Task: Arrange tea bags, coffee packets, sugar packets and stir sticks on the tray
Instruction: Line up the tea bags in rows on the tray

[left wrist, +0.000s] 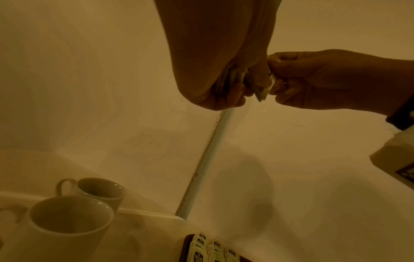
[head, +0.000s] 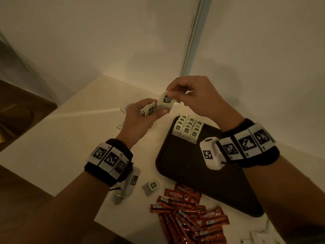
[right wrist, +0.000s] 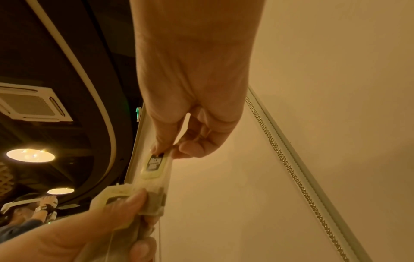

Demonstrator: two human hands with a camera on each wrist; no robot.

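A dark tray (head: 202,173) is set on the table, with tea bags (head: 187,128) lined up in rows at its far corner. Above the table, a bundle of tea bags (head: 148,109) is gripped in the left hand (head: 139,120). One tea bag (head: 165,103) is pinched at its label end by the right hand (head: 191,95), its long axis slanting down toward the left hand.

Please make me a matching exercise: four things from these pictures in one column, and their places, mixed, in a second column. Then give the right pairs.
Things
1. dark brown plastic tray
2. red Nescafe coffee stick packets
3. two white ceramic cups
4. single pale green-tagged tea bag

Places
A. pinched by the right hand, above the table
B. loose heap on the table, near side of the tray
C. on the table, left of the tray
D. on the table, rows of tea bags in its far corner

Pairs: 1-D, 2-B, 3-C, 4-A
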